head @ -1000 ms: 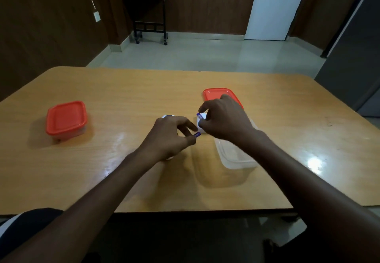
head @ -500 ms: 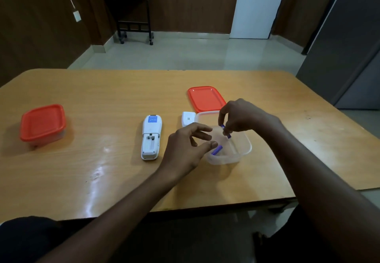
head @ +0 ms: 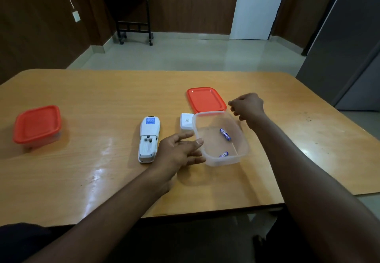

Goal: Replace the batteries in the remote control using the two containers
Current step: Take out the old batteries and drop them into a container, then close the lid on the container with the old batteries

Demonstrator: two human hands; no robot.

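- My left hand [head: 181, 151] hovers spread and empty beside the clear container [head: 240, 157], which holds two batteries [head: 225, 134]
- The remote [head: 148, 139] lies face-down, compartment open
- My right hand [head: 246, 106] is loosely curled, holding nothing I can see
- The red-lidded container [head: 37, 126] sits closed, far left

Bare forearms, no sleeves visible

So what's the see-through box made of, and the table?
The open box looks like clear, slightly cloudy plastic: you can see two batteries and the table through its walls. The table looks like wood or a wood-look top with a glossy finish: grain lines run across it and light glints off it.
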